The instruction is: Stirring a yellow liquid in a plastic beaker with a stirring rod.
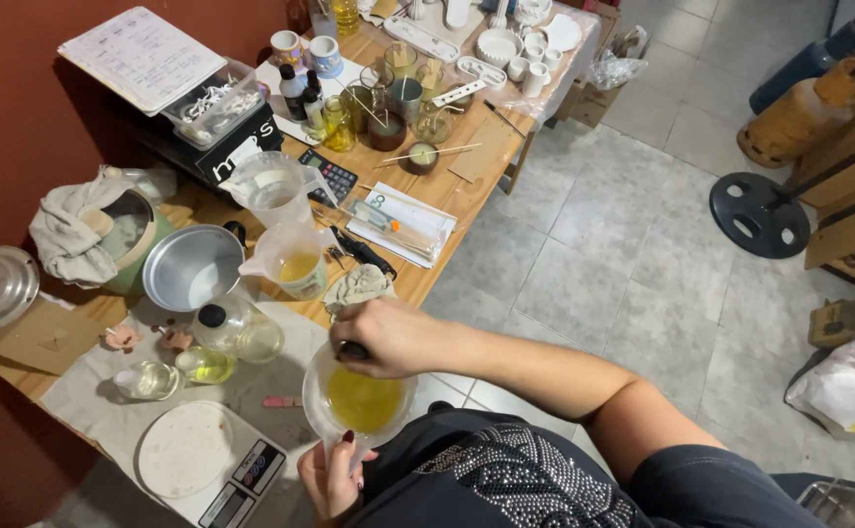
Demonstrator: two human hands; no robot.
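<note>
Right hand [388, 337]: closed in a fist around a dark-handled stirring tool, held over the rim of the clear jug [361, 399] at about 12 o'clock of it.
Left hand [329, 479]: wrapped around the jug's handle from 7 o'clock, fingers curled shut on it.
Clear jug: filled partway with yellow liquid, held at the table's near edge, just over the grey cloth [105, 401].
Scale [214, 467]: seen at 9 o'clock of the jug, at the table's near corner, a round white plate on top.
Small glass jars [202, 365]: found at 10 o'clock, close to the jug.
Second measuring jug [295, 264]: placed at 12 o'clock beside the metal pot [193, 266].
Table edge [466, 235]: run diagonally toward 1 o'clock, crowded with cups and bottles.
Open room: tiled floor [623, 254] left free from 1 to 3 o'clock, up to the black round stand base [760, 215].
</note>
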